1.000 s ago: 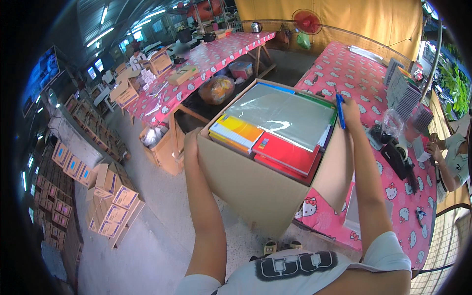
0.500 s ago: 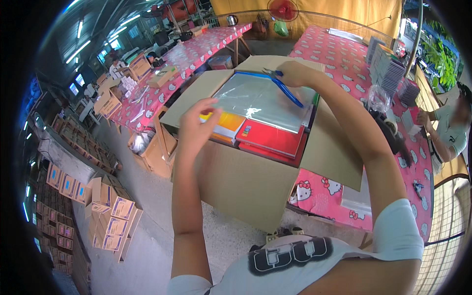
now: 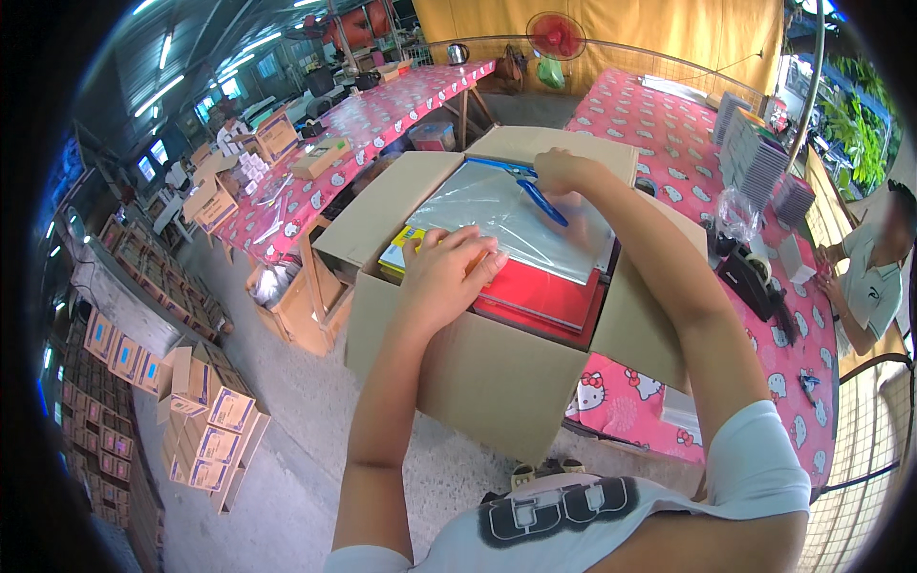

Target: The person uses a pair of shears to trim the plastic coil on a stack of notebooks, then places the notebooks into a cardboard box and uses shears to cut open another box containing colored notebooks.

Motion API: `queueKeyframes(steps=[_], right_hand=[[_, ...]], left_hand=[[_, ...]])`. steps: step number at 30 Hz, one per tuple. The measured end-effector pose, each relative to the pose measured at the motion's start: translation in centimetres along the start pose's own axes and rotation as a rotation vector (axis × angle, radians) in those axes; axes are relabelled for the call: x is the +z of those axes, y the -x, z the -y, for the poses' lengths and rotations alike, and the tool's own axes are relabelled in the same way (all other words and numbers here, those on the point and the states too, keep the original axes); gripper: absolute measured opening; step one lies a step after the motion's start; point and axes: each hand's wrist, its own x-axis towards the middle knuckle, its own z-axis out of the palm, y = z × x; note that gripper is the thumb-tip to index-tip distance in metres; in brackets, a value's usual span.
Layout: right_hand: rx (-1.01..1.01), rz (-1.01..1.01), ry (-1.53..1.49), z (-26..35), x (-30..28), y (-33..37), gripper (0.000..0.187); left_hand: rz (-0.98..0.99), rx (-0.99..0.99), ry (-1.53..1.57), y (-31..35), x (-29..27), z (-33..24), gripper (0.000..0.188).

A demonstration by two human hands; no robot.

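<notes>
An open cardboard box stands before me with its flaps folded outward. Inside, clear plastic film covers much of the contents. Red books or flat red boxes lie at the near side, and a yellow-edged one at the left. My left hand rests on the contents at the near left, fingers apart and holding nothing. Over the far right of the box, my right hand is closed around what looks like blue-handled scissors; a handle loop hangs over the film, and the fingers partly hide the tool.
A pink-patterned table runs along the right, carrying a tape dispenser and stacked booklets. Another person stands beyond it. A second pink table lies at the far left. Stacked cartons sit on the floor at left.
My left hand has come down and right onto the contents, covering part of the yellow and red items. My right hand still grips the scissors, now turned slightly. The view has shifted a little.
</notes>
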Motion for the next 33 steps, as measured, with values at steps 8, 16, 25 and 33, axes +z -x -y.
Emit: queueKeyframes(steps=[8,16,25,33], right_hand=[[0.041,0.014,-0.102,-0.3,-1.6,0.5,0.03],[0.144,-0.041,-0.411,-2.4,0.0,0.3,0.026],[-0.041,-0.275,-0.756,-1.5,-3.2,2.2,0.026],[-0.078,-0.293,-0.995,0.0,-4.2,3.0,0.011]], left_hand=[[0.022,0.002,-0.045,-0.1,-0.2,0.2,0.04],[0.0,0.056,0.059,-0.7,0.4,0.7,0.039],[-0.026,-0.174,0.059,-9.5,-0.3,7.2,0.053],[0.261,-0.228,0.259,-10.4,-1.3,8.4,0.056]])
